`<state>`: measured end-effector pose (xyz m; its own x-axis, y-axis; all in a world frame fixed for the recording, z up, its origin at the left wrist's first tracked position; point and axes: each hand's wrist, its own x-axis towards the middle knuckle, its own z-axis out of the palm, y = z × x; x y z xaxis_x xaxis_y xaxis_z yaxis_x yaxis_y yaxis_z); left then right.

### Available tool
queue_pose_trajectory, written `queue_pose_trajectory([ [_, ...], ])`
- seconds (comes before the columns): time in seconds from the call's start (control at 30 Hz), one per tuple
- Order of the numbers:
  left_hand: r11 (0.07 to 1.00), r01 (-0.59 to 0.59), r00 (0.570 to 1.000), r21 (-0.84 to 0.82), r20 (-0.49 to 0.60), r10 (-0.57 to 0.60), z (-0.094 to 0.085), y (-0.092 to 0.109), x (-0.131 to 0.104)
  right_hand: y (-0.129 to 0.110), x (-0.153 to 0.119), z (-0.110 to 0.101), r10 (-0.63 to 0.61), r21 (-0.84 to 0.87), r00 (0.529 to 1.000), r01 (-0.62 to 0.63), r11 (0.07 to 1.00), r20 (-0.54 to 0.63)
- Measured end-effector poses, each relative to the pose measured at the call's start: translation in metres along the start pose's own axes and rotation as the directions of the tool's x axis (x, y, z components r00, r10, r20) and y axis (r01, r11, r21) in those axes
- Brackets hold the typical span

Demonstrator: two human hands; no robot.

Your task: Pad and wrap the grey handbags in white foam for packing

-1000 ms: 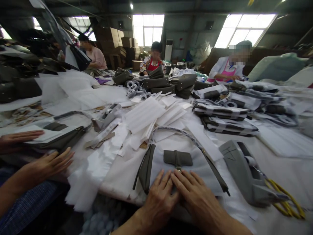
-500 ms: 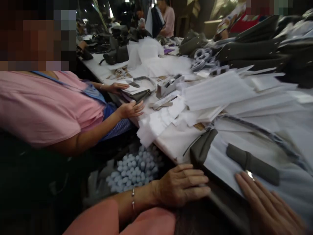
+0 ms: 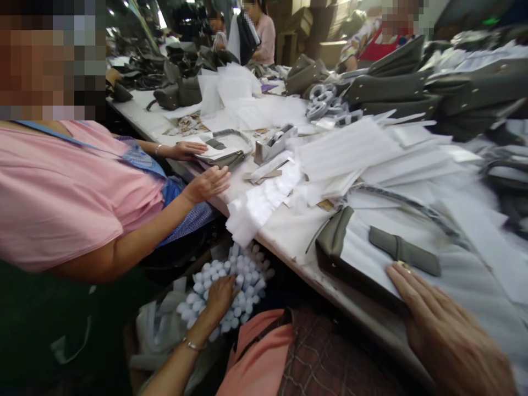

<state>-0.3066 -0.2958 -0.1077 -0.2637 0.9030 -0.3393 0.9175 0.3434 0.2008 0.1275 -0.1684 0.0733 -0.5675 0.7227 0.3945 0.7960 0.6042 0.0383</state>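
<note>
An olive-green handbag (image 3: pixel 334 242) lies on the table's front edge, its front covered by a white foam sheet (image 3: pixel 363 258) with a green flap (image 3: pixel 406 253) showing on top. My right hand (image 3: pixel 449 324) rests on the bag's lower right part, fingers stretched out. Down below the table, my left hand (image 3: pixel 221 297) reaches onto a bundle of white rolled foam sticks (image 3: pixel 247 275); its fingers are bent at the sticks, and whether they grip one cannot be made out. A wrapped handle (image 3: pixel 412 206) arches behind the bag.
At the left a person in a pink shirt (image 3: pixel 74 187) has both hands at another bag (image 3: pixel 229 159). White foam sheets (image 3: pixel 346 146), a tape dispenser (image 3: pixel 274 144) and stacked green bags (image 3: pixel 391 91) lie across the table. More people stand at the back.
My left hand has left the bag's edge and moved down and left to the foam sticks. My right hand stays on the bag. The view has shifted slightly.
</note>
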Motion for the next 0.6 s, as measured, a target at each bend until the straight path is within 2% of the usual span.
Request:
queue_pose_trajectory([
  [0.13, 0.993, -0.075, 0.993, 0.094, 0.103, 0.065, -0.005, 0.002, 0.01, -0.01, 0.009, -0.01, 0.043, -0.092, 0.998, -0.039, 0.995, 0.041],
  [0.33, 0.941, -0.15, 0.979, 0.302, 0.182, 0.098, -0.014, 0.012, 0.031, -0.009, 0.017, -0.02, 0.136, -0.003, 0.984, -0.137, 0.991, 0.111],
  [0.4, 0.948, -0.143, 0.983, 0.285, 0.155, 0.102, -0.013, 0.017, 0.032, -0.008, 0.018, -0.024, 0.155, 0.04, 0.981, -0.161, 0.986, 0.118],
  [0.5, 0.978, -0.114, 0.993, 0.174, 0.061, 0.105, -0.014, 0.022, 0.029, -0.007, 0.018, -0.028, 0.152, 0.095, 0.979, -0.165, 0.982, 0.134],
  [0.6, 0.996, -0.054, 0.998, 0.065, -0.033, 0.056, -0.033, 0.024, 0.02, -0.004, 0.017, -0.028, 0.128, 0.142, 0.981, -0.149, 0.979, 0.144],
])
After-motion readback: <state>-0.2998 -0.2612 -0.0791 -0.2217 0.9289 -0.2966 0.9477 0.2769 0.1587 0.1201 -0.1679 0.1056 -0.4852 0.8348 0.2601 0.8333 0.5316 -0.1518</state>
